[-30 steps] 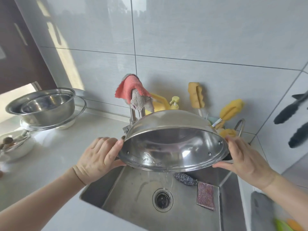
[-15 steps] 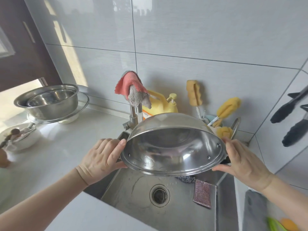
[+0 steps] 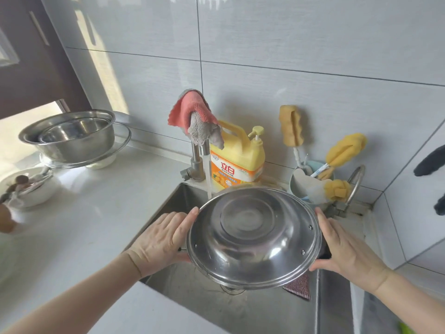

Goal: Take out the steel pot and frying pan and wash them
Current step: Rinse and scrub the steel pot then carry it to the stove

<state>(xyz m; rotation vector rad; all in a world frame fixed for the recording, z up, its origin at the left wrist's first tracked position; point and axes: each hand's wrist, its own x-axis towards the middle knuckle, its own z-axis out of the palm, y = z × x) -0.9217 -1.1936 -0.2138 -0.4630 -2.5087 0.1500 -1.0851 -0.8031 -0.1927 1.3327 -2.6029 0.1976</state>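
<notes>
White counter point(image 3: 101, 213) wraps the sink point(image 3: 265, 309). We hold the pot point(image 3: 252, 237) tilted over it, left hand point(image 3: 161, 239) and right hand point(image 3: 346, 249) pressed on opposite rim sides. Running tap point(image 3: 199, 153) and soap jug point(image 3: 237, 160) crowd the rear; bowls point(image 3: 72, 136) sit well left.

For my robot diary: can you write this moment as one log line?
round steel pot tilted over steel sink | left hand, right hand hold rim | tap water running
</notes>
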